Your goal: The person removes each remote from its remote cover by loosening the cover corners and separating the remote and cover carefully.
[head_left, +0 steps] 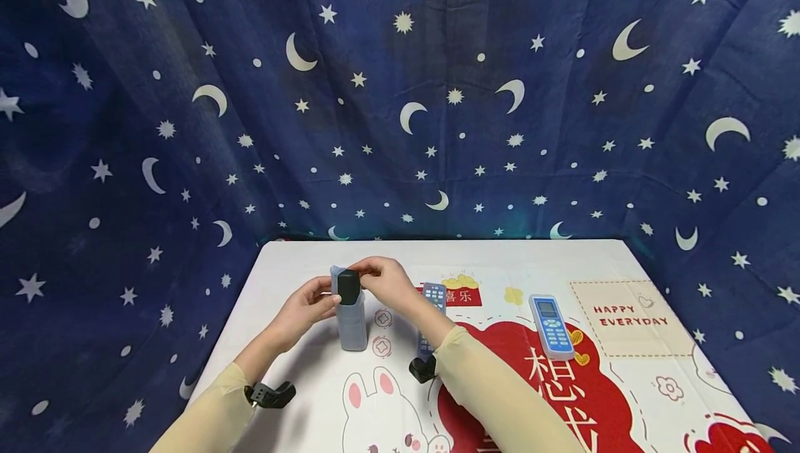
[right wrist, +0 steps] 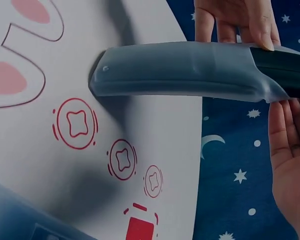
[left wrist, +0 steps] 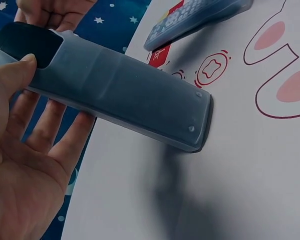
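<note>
At the left of the white, red-printed table (head_left: 306,387), my left hand (head_left: 304,308) and right hand (head_left: 394,287) flank a long, translucent pale-blue sleeve (head_left: 353,329): the left pinches it between thumb and parted fingers; the right touches its far end, whether pinching I cannot tell. A smooth black slab (head_left: 348,287) shows in its mouth.
</note>
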Demonstrator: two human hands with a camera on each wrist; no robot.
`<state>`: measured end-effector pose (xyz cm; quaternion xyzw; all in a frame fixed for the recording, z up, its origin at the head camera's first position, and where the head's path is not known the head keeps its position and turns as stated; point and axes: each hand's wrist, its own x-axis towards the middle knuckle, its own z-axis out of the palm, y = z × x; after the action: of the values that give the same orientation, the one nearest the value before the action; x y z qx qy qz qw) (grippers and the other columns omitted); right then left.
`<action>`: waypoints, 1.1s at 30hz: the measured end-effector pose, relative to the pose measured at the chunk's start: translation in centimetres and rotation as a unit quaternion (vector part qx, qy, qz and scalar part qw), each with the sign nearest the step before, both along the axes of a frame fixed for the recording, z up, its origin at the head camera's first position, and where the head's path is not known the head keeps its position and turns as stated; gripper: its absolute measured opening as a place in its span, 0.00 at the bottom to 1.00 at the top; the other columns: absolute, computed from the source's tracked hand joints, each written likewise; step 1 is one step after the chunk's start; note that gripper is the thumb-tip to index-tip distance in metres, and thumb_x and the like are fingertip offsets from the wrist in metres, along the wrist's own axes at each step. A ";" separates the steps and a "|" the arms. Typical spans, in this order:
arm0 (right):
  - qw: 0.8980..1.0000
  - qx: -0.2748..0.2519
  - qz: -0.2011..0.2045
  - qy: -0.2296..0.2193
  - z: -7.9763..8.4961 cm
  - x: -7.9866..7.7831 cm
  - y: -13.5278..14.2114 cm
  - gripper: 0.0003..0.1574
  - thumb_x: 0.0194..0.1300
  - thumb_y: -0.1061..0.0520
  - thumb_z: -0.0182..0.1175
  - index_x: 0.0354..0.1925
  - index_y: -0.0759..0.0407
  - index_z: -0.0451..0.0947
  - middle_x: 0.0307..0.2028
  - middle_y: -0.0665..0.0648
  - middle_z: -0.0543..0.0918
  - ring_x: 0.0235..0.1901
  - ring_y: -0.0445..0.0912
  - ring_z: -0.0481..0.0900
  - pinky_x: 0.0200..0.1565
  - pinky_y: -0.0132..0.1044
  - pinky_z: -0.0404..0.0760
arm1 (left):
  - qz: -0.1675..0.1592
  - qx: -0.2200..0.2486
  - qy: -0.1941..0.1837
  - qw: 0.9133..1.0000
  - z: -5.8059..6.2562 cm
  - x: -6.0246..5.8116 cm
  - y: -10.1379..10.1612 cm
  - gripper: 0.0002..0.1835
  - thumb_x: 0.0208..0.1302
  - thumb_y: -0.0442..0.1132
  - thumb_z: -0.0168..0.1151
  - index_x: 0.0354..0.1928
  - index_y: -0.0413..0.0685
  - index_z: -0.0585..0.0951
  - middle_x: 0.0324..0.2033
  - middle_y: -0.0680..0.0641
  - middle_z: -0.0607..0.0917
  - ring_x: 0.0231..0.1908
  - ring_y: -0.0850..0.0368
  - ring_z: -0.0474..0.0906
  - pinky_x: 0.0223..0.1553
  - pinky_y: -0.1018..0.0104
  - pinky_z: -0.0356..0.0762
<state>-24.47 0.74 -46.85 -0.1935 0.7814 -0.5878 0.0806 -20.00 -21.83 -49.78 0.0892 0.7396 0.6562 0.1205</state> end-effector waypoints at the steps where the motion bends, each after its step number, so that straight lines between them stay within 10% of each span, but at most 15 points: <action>1: 1.000 0.001 0.003 0.006 0.1 0.2 0.1 0.14 0.70 0.59 0.61 0.52 0.55 0.87 0.44 0.48 0.86 0.41 0.43 0.83 0.46 0.38 0.84 | 0.001 0.000 0.001 1.000 0.0 0.0 0.0 0.28 0.72 0.42 0.65 0.69 0.41 0.70 0.60 0.38 0.77 0.59 0.46 0.76 0.59 0.50 0.78; 8: 0.999 0.024 -0.008 0.037 0.3 1.0 0.1 0.19 0.64 0.46 0.72 0.51 0.49 0.86 0.42 0.45 0.86 0.40 0.40 0.83 0.44 0.35 0.85 | 0.012 -0.032 0.001 0.999 1.4 0.1 0.1 0.27 0.74 0.43 0.63 0.68 0.38 0.71 0.61 0.37 0.77 0.60 0.44 0.77 0.58 0.52 0.79; 17: 0.995 0.048 -0.021 0.079 0.6 1.3 -0.1 0.16 0.64 0.47 0.73 0.49 0.49 0.87 0.40 0.43 0.85 0.39 0.39 0.82 0.42 0.33 0.83 | 0.119 -0.015 -0.003 0.993 4.0 -1.2 0.7 0.27 0.73 0.52 0.63 0.55 0.32 0.76 0.49 0.39 0.82 0.49 0.50 0.84 0.52 0.55 0.83; 33: 0.992 0.074 -0.020 0.099 1.1 1.1 0.1 0.17 0.64 0.49 0.73 0.48 0.53 0.87 0.38 0.46 0.82 0.37 0.40 0.79 0.41 0.32 0.81 | 0.140 -0.007 -0.043 0.989 3.9 -2.0 1.4 0.17 0.76 0.47 0.60 0.48 0.38 0.77 0.43 0.45 0.81 0.42 0.55 0.83 0.49 0.57 0.84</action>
<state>-23.36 0.79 -45.78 -0.2290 0.8304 -0.5079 0.0050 -21.98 -20.48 -45.90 -0.0446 0.7438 0.6643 0.0593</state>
